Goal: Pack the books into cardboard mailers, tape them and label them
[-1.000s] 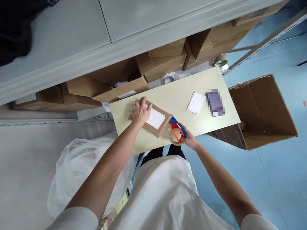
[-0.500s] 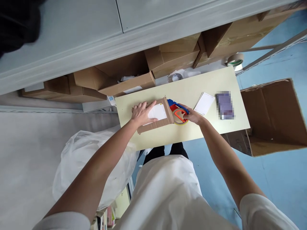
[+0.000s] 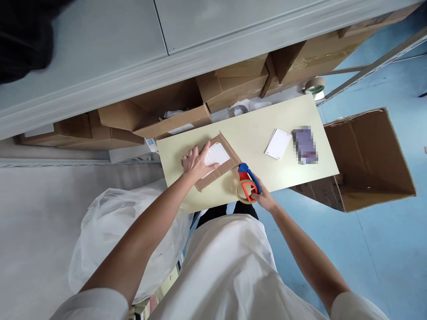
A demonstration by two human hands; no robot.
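packing room; stacked cardboard boxes [image 3: 233, 82], tape dispenser [image 3: 247, 184]

I see a pale yellow-cream desk [image 3: 267, 120] over a light blue floor [image 3: 383, 249]. The flat parcel [image 3: 230, 155] is brown cardboard with a white label [image 3: 217, 154]. The tape dispenser [image 3: 246, 184] is red and blue, its roll yellowish-clear. A white card [image 3: 278, 144] lies nearby; the open carton [image 3: 370, 155] is plain brown.
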